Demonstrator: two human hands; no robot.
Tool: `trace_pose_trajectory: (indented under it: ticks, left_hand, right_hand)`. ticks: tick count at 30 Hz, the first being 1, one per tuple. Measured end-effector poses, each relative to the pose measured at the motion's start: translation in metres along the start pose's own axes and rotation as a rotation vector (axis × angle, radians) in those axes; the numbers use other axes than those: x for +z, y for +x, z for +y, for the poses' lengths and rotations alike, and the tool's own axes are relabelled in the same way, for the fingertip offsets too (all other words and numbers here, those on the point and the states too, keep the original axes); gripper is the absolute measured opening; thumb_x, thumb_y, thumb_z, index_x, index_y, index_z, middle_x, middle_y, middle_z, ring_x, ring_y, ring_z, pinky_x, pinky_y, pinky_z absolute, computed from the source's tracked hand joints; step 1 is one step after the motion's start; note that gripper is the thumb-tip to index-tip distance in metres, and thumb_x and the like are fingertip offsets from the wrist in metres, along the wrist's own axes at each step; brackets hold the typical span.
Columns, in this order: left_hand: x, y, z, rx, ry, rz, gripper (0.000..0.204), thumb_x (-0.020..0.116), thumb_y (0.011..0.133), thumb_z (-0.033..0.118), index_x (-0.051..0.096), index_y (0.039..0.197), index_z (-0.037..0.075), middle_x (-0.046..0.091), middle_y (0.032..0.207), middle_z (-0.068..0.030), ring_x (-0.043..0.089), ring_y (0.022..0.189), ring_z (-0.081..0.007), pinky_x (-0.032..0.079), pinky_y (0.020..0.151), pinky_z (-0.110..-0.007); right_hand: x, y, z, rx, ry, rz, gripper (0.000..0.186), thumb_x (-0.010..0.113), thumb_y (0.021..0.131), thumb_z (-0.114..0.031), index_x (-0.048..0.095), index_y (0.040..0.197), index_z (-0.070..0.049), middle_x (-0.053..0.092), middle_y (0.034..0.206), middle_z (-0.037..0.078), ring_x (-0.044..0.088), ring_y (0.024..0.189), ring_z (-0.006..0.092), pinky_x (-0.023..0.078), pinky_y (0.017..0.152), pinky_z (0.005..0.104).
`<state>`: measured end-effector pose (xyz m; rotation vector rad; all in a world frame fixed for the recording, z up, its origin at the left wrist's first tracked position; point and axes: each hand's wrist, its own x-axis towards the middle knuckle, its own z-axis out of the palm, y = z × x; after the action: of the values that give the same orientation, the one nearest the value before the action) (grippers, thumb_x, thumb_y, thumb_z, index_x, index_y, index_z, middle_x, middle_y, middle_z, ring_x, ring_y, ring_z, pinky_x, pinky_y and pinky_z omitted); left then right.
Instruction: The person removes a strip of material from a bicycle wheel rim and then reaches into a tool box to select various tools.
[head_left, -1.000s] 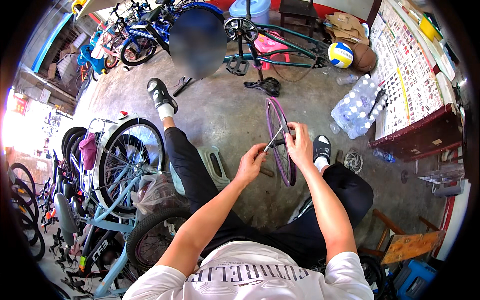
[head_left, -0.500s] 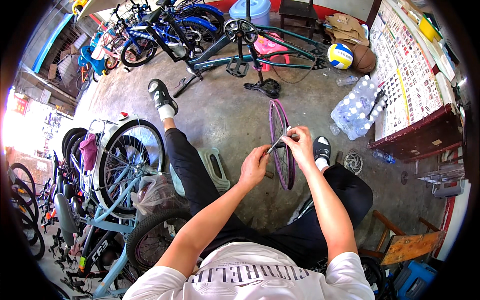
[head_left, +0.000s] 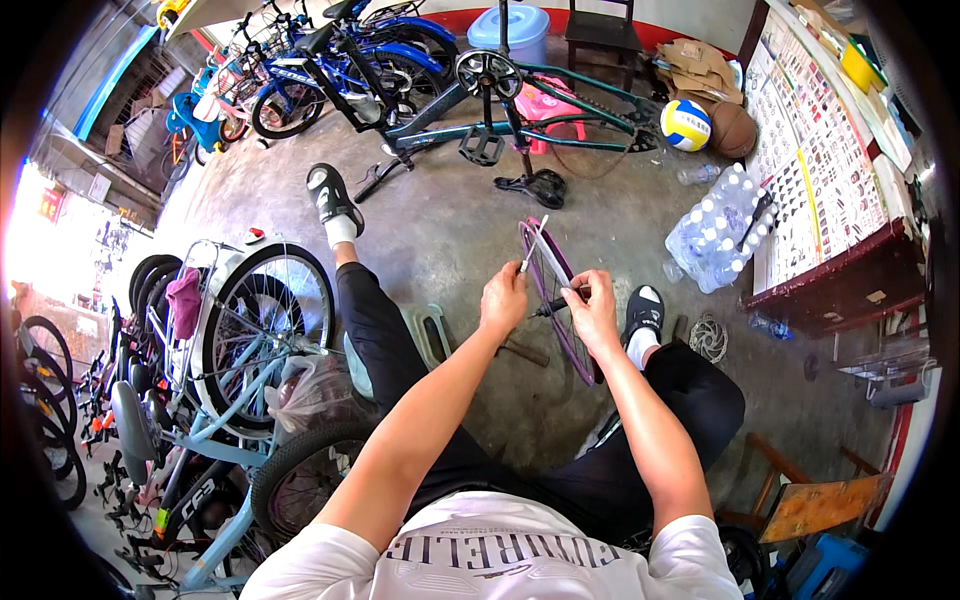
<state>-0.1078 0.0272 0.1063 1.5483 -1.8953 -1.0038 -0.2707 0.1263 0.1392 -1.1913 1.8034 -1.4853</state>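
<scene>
A bicycle wheel [head_left: 566,342] with a pink-purple rim stands nearly edge-on between my legs, its dark axle [head_left: 546,309] pointing left. Left of the rim, my left hand [head_left: 504,299] is closed around a slim pale stick [head_left: 527,262], which reaches up toward the rim's top. My right hand [head_left: 594,310] pinches the lower end of a flat whitish strip [head_left: 551,254] at the wheel's right side. The strip slants up across the rim. Exactly what the stick and the strip are is too small to tell.
Beyond the wheel, a dark green bicycle frame [head_left: 425,127] rests upside down on its saddle [head_left: 532,188]. Packed water bottles [head_left: 722,228] and a brake disc [head_left: 708,338] lie to the right. A hammer-like tool [head_left: 523,352] is on the floor. Bicycles crowd the left, including a pale-blue one [head_left: 222,452].
My hands were close together on a short metal-looking rod at the wheel. Now they are apart, the left higher with the stick, the right lower. The wheel has tilted, its top leaning left.
</scene>
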Motion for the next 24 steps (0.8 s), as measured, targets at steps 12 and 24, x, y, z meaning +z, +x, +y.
trace_pose_trajectory:
  ticks: [12,24]
  left_hand:
    - [0.044,0.021,0.02,-0.209,-0.077,-0.079,0.039,0.058,0.102,0.024,0.063,0.138,0.009,0.076,0.099,-0.0087,0.071,0.083,-0.0188,0.056,0.071,-0.037]
    - [-0.005,-0.009,0.032,0.024,0.118,-0.063,0.035,0.057,0.101,0.026,0.066,0.132,0.013,0.076,0.107,-0.0129,0.071,0.104,-0.0357,0.054,0.088,-0.045]
  right_hand:
    - [-0.012,0.006,0.007,-0.056,-0.167,-0.053,0.024,0.075,0.087,-0.004,0.058,0.103,-0.003,0.051,0.11,0.01,0.058,0.083,0.0184,0.052,0.076,0.0339]
    - [-0.008,-0.017,-0.018,-0.067,-0.346,-0.108,0.039,0.081,0.079,-0.013,0.054,0.107,-0.006,0.055,0.107,0.013,0.063,0.097,0.0336,0.052,0.081,0.0458]
